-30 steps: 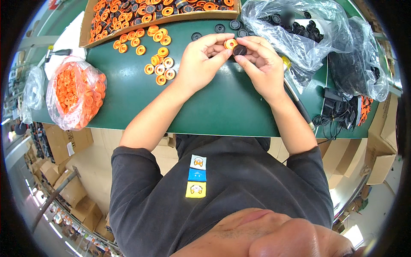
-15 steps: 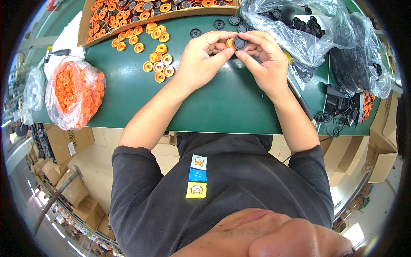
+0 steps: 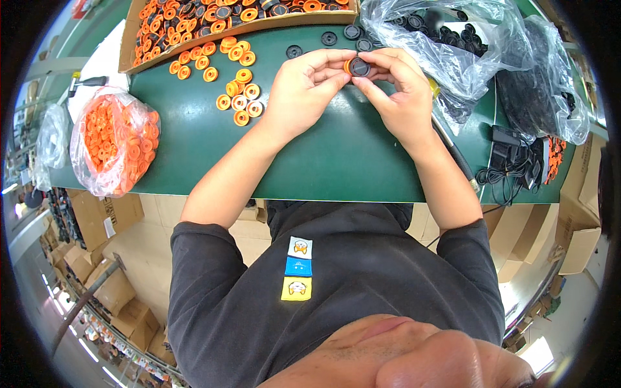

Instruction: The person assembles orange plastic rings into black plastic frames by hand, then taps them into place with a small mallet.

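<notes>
At the far left of the green table [image 3: 336, 161], a crumpled clear bag [image 3: 52, 142] hangs near the edge, and to the right of it stands an open plastic bag [image 3: 147, 103] which is full of orange parts. Behind this bag lies a tool with a black handle [image 3: 90, 81]. Next, along the back, there is a cardboard box [image 3: 128, 48], filled with many round pieces in orange and black. In front of the box, loose orange rings [image 3: 231, 88] lie in two groups, some of them resting on others. Then comes the left hand [image 3: 304, 90], whose thumb and forefinger are closed on an orange ring-shaped part [image 3: 347, 66]. Just to the right, touching this part, is a black disc [image 3: 359, 66], which the thumb and forefinger of the right hand [image 3: 401, 90] pinch by its edge. Both pieces are held above the table, side by side; whether they are joined, I cannot tell. Behind the hands, several loose black discs [image 3: 328, 38] lie on the table. Further right, a clear bag with black parts [image 3: 446, 64] lies open, and a black hose [image 3: 458, 155] passes beside the right forearm. At the right end are a darker bag [image 3: 537, 84], black cables with an adapter [image 3: 508, 139], and small orange pieces [image 3: 556, 155].
</notes>
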Demonstrator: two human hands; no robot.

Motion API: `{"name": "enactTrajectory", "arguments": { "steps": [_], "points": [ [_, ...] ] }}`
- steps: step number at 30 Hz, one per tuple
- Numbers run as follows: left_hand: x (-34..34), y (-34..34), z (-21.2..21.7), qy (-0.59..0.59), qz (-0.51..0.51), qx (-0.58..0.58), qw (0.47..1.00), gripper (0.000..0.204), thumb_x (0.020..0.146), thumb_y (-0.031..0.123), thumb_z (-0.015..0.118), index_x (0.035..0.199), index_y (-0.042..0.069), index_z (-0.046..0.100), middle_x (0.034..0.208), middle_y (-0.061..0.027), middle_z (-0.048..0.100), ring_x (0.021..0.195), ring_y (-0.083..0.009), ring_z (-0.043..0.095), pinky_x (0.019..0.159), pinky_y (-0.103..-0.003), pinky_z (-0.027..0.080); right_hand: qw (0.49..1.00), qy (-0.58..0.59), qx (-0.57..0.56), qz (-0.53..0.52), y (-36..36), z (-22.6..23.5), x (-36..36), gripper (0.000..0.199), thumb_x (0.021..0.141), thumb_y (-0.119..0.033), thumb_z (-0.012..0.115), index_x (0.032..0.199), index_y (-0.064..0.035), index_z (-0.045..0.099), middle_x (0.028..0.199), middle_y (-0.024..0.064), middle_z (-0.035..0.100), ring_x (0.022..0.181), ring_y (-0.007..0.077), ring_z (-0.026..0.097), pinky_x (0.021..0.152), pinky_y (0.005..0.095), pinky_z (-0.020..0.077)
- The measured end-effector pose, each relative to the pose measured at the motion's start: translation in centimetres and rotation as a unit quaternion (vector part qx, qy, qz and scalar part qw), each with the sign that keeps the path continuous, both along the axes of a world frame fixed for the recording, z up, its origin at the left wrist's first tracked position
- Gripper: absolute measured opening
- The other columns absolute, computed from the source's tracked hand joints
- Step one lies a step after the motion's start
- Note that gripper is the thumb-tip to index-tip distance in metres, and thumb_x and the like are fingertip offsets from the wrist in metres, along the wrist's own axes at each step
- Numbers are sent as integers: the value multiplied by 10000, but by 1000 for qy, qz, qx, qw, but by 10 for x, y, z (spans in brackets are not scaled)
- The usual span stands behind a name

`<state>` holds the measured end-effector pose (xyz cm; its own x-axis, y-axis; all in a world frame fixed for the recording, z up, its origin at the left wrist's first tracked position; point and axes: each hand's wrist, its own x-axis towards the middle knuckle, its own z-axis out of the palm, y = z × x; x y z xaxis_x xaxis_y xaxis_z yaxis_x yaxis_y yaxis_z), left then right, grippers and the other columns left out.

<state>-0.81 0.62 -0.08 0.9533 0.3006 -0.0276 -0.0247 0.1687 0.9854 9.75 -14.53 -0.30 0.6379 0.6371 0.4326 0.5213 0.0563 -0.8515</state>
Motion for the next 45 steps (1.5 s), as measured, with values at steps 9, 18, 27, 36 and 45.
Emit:
{"name": "enactTrajectory", "arguments": {
  "steps": [9,18,27,36,45],
  "points": [
    [0,-1,-4,-2,1,10,1000,320,952,-29,604,1271,-55,610,1114,-93,693,1020,-121,657,922,-254,525,998,-61,-13,-4,0,2,0,340,755,32,795,1080,9,699,1017,113,652,825,174,675,722,275,591],
    [0,-1,-3,-1,-1,5,1000,347,929,-61,623,1275,-71,596,1164,-129,678,1066,-164,664,947,-277,539,996,-82,-16,-7,-2,6,-1,332,748,15,807,1059,28,691,959,112,645,789,188,680,708,280,575],
    [-1,-4,1,11,16,21,1000,327,933,-70,609,1259,-82,597,1147,-133,689,1032,-157,675,934,-274,539,995,-93,-27,-1,-3,1,1,333,737,-27,819,1042,4,690,914,105,623,757,205,662,687,314,547],
    [-2,-1,-3,3,16,-2,1000,323,943,-29,627,1263,-67,606,1144,-116,691,994,-136,674,864,-236,534,996,-88,-22,-6,-3,3,0,309,732,-42,812,1009,-20,676,915,108,613,771,247,654,699,355,543],
    [0,-6,-2,7,29,12,999,296,957,32,646,1239,-52,618,1136,-106,695,986,-124,664,839,-230,524,999,-47,-18,20,-2,-4,2,329,759,-67,809,1055,-24,673,938,95,617,807,217,670,730,324,556]
  ]
}}
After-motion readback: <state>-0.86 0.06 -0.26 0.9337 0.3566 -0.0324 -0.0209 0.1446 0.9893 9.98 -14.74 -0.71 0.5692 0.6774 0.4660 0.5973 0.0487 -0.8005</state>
